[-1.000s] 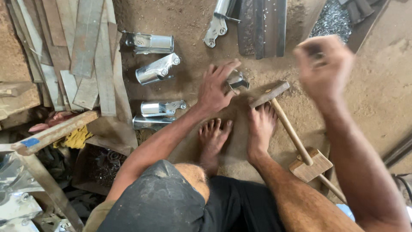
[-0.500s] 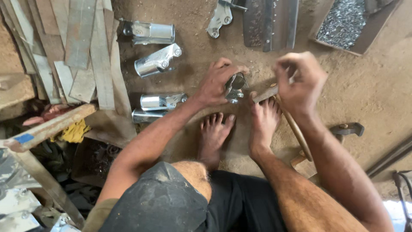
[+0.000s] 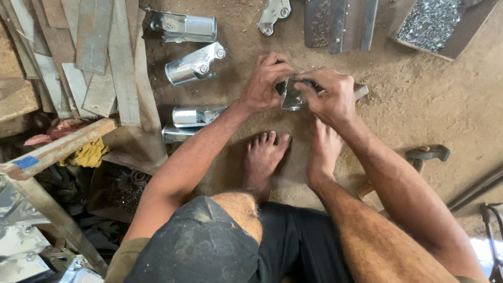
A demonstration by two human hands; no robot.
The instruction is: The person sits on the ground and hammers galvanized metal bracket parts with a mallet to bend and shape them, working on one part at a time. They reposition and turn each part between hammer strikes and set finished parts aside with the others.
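Left hand [image 3: 264,84]: your arm reaches forward, fingers curled closed on the metal bracket [image 3: 291,97].
Right hand [image 3: 331,97]: fingers pinch the same bracket from above.
Bracket position: between both hands, just above the dirt floor [image 3: 419,105], ahead of your bare feet [image 3: 264,157].

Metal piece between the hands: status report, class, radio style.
Left hand and right hand both grip small shiny metal piece. Held above dirt floor. Nothing blocking.

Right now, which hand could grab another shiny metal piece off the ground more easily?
Probably the left hand. The shiny metal pieces lie on its side, close by. The right hand is farther away, and both hands grip the small metal part.
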